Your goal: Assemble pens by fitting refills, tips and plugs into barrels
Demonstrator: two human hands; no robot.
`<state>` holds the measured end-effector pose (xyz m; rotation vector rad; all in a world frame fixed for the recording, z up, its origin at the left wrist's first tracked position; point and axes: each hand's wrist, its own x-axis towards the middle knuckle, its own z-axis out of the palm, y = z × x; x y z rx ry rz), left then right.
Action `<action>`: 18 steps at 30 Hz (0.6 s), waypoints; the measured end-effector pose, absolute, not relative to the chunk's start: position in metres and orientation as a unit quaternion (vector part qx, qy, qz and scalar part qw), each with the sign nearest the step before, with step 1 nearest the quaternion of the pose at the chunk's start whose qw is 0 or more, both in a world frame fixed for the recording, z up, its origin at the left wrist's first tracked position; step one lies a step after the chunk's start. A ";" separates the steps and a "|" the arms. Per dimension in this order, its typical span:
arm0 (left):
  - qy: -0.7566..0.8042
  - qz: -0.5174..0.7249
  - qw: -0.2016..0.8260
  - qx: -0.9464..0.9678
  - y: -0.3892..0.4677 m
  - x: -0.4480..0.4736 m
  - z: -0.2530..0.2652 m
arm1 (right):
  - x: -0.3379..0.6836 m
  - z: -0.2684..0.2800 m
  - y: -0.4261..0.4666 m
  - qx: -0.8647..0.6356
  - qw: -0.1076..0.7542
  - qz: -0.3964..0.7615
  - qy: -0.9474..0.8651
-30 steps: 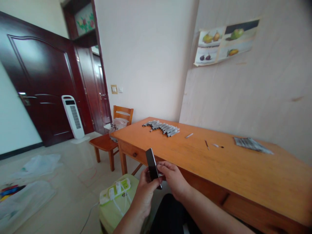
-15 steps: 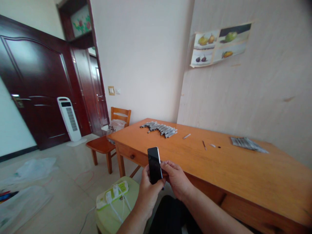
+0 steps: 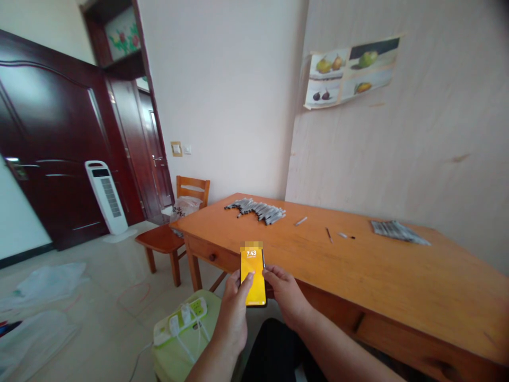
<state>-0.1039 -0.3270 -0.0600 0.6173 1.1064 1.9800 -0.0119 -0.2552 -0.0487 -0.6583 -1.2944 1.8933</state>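
A smartphone [image 3: 256, 284] with a lit yellow screen reading 7:43 is upright in front of me, near the table's front edge. My left hand [image 3: 234, 302] grips it from the left, the thumb lying over the screen. On the other side, my right hand [image 3: 285, 292] pinches the phone's right edge between thumb and fingers. Beyond the phone, a row of grey pens with dark ends [image 3: 256, 209] lies on the wooden table [image 3: 318, 260]. Farther right are a single pen [image 3: 301, 221], a dark thin pen part [image 3: 329, 235] and small pale and black pieces [image 3: 345, 236].
A flat bundle in clear wrap [image 3: 400, 232] lies at the table's right. Left of the table stands a wooden chair [image 3: 159, 241] with a plastic bag [image 3: 185, 207]. A power strip [image 3: 181, 321] with cables rests on a green stool [image 3: 170, 361]. Plastic bags [image 3: 51, 284] lie on the floor.
The phone's dark screen has lit up yellow. My left thumb has moved from the phone's lower edge up onto the screen. My view has shifted slightly to the right.
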 end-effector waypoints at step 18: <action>0.438 0.779 0.359 0.269 -0.326 -0.097 -0.062 | -0.008 -0.052 -0.242 -0.323 0.406 0.647 -0.558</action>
